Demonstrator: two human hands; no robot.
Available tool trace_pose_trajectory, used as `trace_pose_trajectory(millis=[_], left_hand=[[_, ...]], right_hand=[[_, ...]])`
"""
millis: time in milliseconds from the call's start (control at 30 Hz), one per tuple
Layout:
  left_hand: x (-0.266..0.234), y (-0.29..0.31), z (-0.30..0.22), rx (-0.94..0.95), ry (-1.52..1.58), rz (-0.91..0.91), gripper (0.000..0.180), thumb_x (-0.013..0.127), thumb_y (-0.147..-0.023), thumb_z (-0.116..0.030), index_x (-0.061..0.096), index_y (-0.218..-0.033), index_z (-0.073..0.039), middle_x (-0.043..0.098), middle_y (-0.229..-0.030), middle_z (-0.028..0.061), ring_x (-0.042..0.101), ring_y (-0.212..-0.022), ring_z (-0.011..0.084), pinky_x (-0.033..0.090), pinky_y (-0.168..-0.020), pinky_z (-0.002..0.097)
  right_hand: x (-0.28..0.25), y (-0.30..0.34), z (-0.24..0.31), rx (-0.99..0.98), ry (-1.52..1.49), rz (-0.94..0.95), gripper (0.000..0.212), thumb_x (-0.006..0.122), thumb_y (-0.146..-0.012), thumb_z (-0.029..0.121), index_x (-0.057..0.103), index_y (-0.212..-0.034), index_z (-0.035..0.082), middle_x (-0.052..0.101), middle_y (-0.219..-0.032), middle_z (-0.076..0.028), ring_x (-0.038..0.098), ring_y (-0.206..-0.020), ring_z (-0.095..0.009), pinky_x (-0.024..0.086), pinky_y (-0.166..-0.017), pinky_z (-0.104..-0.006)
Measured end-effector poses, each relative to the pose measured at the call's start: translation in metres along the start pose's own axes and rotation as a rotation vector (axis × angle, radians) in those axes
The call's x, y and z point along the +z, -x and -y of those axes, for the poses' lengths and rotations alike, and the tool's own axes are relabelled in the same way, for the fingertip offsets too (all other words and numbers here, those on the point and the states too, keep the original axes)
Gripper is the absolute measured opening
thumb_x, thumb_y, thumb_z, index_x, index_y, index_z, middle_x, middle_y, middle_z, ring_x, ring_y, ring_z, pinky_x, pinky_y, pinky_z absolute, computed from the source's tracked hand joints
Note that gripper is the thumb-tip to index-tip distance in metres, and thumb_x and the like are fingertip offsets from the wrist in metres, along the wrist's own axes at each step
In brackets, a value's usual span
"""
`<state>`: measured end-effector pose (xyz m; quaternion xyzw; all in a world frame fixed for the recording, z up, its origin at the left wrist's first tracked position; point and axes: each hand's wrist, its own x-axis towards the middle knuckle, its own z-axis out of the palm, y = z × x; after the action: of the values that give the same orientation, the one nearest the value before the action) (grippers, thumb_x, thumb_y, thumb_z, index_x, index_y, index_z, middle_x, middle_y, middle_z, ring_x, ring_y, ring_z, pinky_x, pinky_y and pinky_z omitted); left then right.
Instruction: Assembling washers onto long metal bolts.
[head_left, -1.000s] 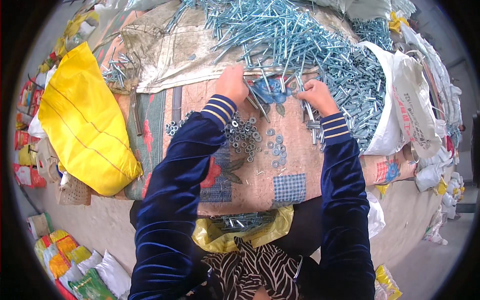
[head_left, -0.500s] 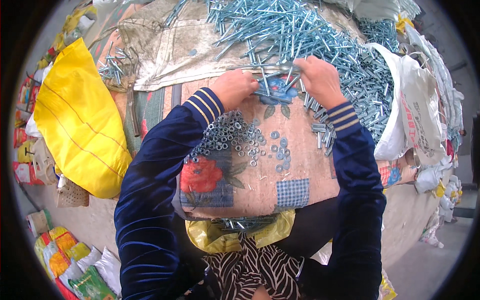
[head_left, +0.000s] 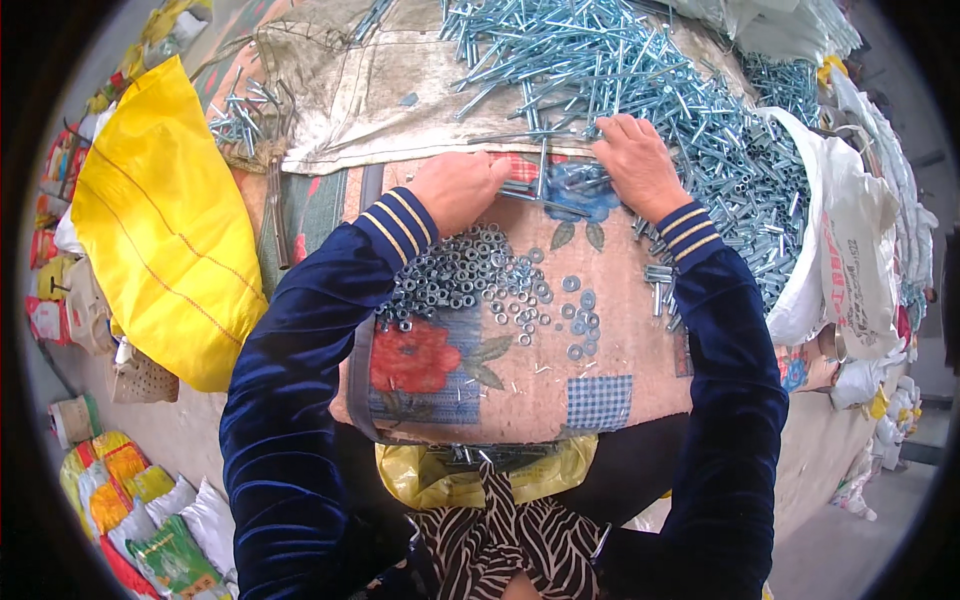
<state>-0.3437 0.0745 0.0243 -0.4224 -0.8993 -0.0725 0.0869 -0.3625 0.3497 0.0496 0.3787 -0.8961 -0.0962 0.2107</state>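
My left hand (head_left: 455, 190) is closed at the near edge of the dirty white cloth. A few long thin bolts (head_left: 520, 190) stick out rightward from its fingertips. My right hand (head_left: 640, 168) has its fingers curled down beside the heap of long silvery bolts (head_left: 570, 60); whatever lies under its fingertips is hidden. Between the hands, one bolt (head_left: 543, 170) lies pointing toward me over a blue flower print. Below my left hand spreads a pile of hex nuts (head_left: 455, 275), with loose flat washers (head_left: 582, 312) to its right. Short metal sleeves (head_left: 740, 215) are heaped right of my right hand.
A patterned pink padded cover (head_left: 520, 400) lies under the parts. To the left stands a yellow woven sack (head_left: 165, 230); to the right, an opened white sack (head_left: 815, 220). A yellow bag (head_left: 410, 480) holding bolts sits at my lap. Colourful packets (head_left: 140, 510) lie at lower left.
My right hand has come down slightly, its fingers curling lower. My left hand has drawn a little left, with bolts now showing at its fingertips. The whole view has shifted slightly.
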Motion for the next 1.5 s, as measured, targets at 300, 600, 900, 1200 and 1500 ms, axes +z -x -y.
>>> trace_pose_trajectory(millis=[300,600,900,1200,1500], left_hand=[[-0.018,0.02,0.01,0.014,-0.075,0.127,0.013,0.056,-0.077,-0.009,0.056,-0.088,-0.003,0.061,-0.073,0.0137,0.064,-0.073,0.0297,0.051,-0.061,0.0401],[-0.025,0.038,0.01,-0.025,-0.082,0.011,0.012,0.055,-0.076,-0.009,0.058,-0.087,-0.003,0.062,-0.079,0.0144,0.065,-0.076,0.0297,0.053,-0.065,0.0387],[-0.019,0.045,0.014,-0.103,-0.093,0.058,0.011,0.057,-0.075,-0.009,0.059,-0.085,-0.004,0.063,-0.078,0.0127,0.065,-0.078,0.0295,0.053,-0.067,0.039],[-0.023,0.047,0.01,-0.116,-0.079,0.051,0.011,0.058,-0.074,-0.01,0.06,-0.083,-0.004,0.064,-0.075,0.0131,0.065,-0.074,0.0303,0.053,-0.064,0.0398],[-0.023,0.052,0.003,-0.139,-0.04,0.05,0.009,0.056,-0.076,-0.01,0.062,-0.078,-0.005,0.063,-0.073,0.0153,0.064,-0.074,0.0321,0.052,-0.064,0.0421]], right_hand=[[-0.017,-0.026,0.022,0.134,-0.263,-0.014,0.022,0.059,-0.075,0.012,0.051,-0.094,0.005,0.058,-0.077,-0.013,0.06,-0.073,-0.032,0.047,-0.065,-0.041],[0.014,-0.073,0.049,0.724,-0.428,-0.04,0.021,0.061,-0.075,0.021,0.062,-0.087,0.004,0.064,-0.08,-0.02,0.062,-0.08,-0.037,0.049,-0.071,-0.0446],[0.018,-0.071,0.049,0.646,-0.35,0.065,0.017,0.062,-0.074,0.017,0.063,-0.088,0.007,0.065,-0.083,-0.016,0.063,-0.082,-0.035,0.05,-0.071,-0.0442],[0.01,-0.069,0.035,0.458,-0.384,0.258,0.023,0.06,-0.077,0.025,0.064,-0.079,0.002,0.063,-0.082,-0.022,0.064,-0.081,-0.034,0.05,-0.069,-0.0452],[0.023,-0.058,0.07,0.786,-0.407,0.398,0.055,0.068,-0.069,0.048,0.067,-0.084,-0.005,0.064,-0.088,-0.027,0.063,-0.087,-0.039,0.051,-0.078,-0.0425]])
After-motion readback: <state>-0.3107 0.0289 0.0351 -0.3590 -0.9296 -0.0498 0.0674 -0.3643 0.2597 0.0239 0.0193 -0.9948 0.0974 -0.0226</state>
